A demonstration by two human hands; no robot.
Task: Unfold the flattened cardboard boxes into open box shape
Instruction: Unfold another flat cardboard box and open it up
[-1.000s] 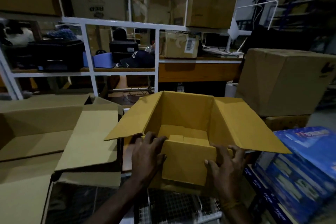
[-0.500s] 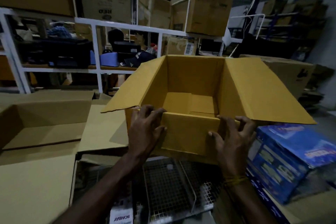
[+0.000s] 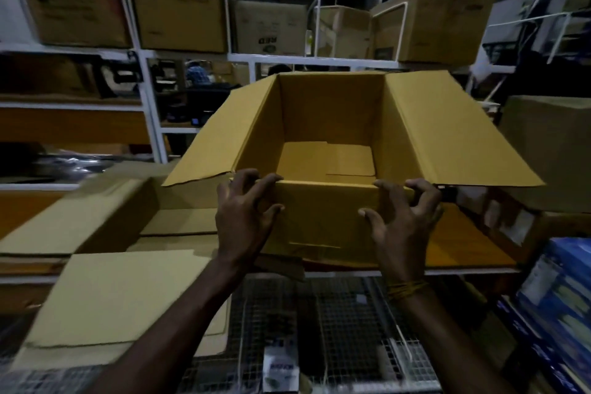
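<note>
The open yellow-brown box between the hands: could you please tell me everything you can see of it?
The cardboard box is plain yellow-brown corrugated board, opened into box shape and upright. Its two side flaps splay outward left and right; overlapping bottom flaps show inside, and it holds nothing. The left hand and right hand grip its near wall, fingers curled over the rim. White shelving stands behind it.

Head-worn camera looks forward and down, close over the hands.

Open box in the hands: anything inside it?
Nothing loose shows inside the open box: only its folded bottom flaps, overlapping. The near wall, held by the left hand and right hand, hides the front strip of the floor.
</note>
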